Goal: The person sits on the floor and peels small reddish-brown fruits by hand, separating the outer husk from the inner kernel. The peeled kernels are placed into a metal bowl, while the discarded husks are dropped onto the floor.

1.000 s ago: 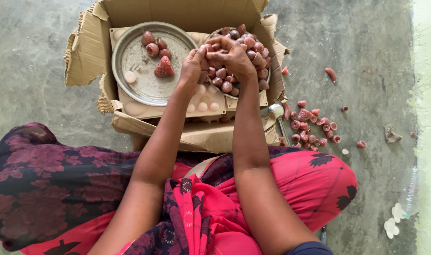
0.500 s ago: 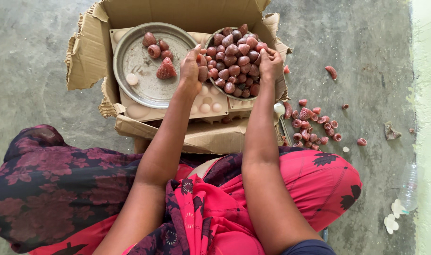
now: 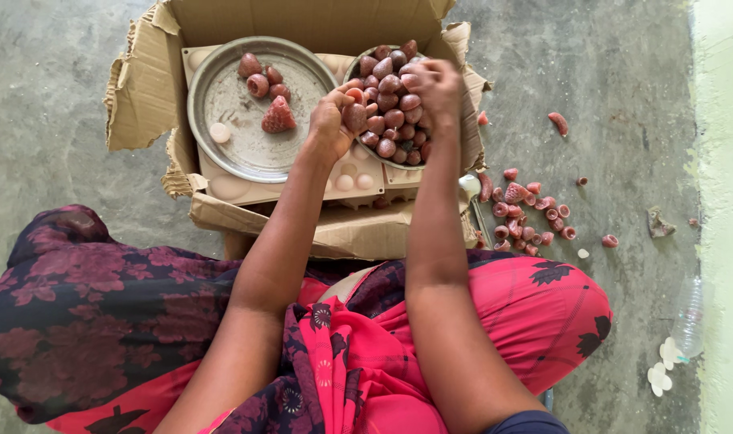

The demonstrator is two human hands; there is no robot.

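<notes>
Red moulds [image 3: 390,108] fill a metal bowl [image 3: 380,158] on a cream tray [image 3: 346,181] inside an open carton [image 3: 302,20] on the floor [image 3: 53,72]; the left hand [image 3: 332,120] is closed around one mould [image 3: 355,116] at the bowl's left edge; the right hand [image 3: 435,84] lies curled on top of the heap, fingers bent onto a mould, though whether it grips it I cannot tell; just left of the bowl a steel plate [image 3: 258,157] carries four more red moulds and a white disc [image 3: 219,132]; loose red pieces [image 3: 531,217] lie on the floor to the right, beside a spoon [image 3: 468,189].
</notes>
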